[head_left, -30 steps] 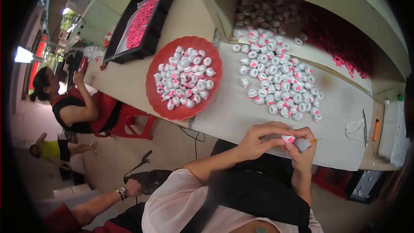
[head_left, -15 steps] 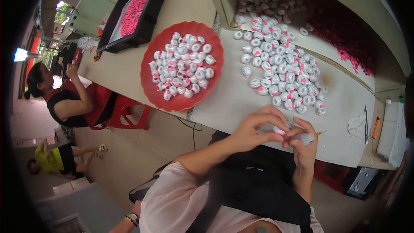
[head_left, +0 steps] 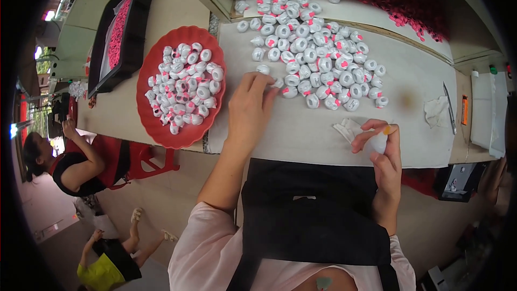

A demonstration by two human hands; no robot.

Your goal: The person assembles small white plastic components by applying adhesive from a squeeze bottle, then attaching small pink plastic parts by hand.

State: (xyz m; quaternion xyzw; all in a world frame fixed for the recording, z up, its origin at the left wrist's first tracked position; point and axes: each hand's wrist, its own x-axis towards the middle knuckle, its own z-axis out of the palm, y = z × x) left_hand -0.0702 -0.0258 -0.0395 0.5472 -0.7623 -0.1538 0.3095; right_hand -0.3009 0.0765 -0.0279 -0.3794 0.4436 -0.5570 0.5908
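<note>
By the near left edge of the pile of white ring-shaped pieces, the left hand has its thumb and fingertips at a small white piece; whether they grip it, I cannot tell. Half a second ago both hands met around one pink-marked piece; now they are well apart, so that two-handed handling appears to have ended. The right hand remains closed on a white squeeze bottle, near a crumpled white cloth. Farther left, a red scalloped plate holds similar pieces.
</note>
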